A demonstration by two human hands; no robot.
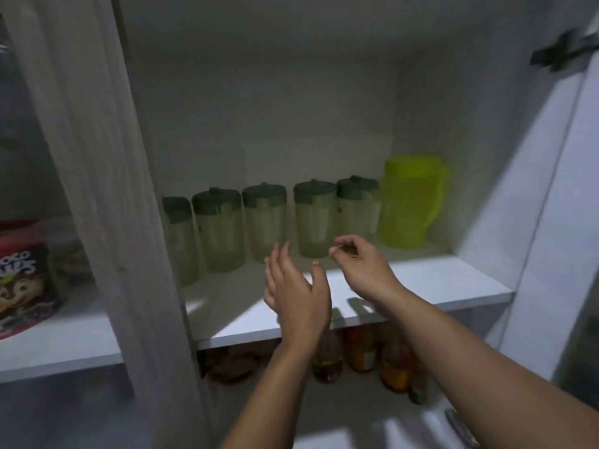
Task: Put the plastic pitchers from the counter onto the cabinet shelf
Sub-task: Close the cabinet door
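Observation:
Several clear plastic pitchers with dark green lids (314,218) stand in a row at the back of the white cabinet shelf (431,280). A bright yellow-green pitcher (410,202) stands at the right end of the row. My left hand (296,293) hovers over the shelf's front, fingers spread, holding nothing. My right hand (359,264) is just in front of the two right-hand clear pitchers, fingers loosely curled with nothing in them. Neither hand touches a pitcher.
A wooden cabinet post (107,189) divides this bay from the left one, where a cereal box (22,277) stands. Bottles (363,348) sit on the shelf below. The open cabinet door (551,189) is at the right.

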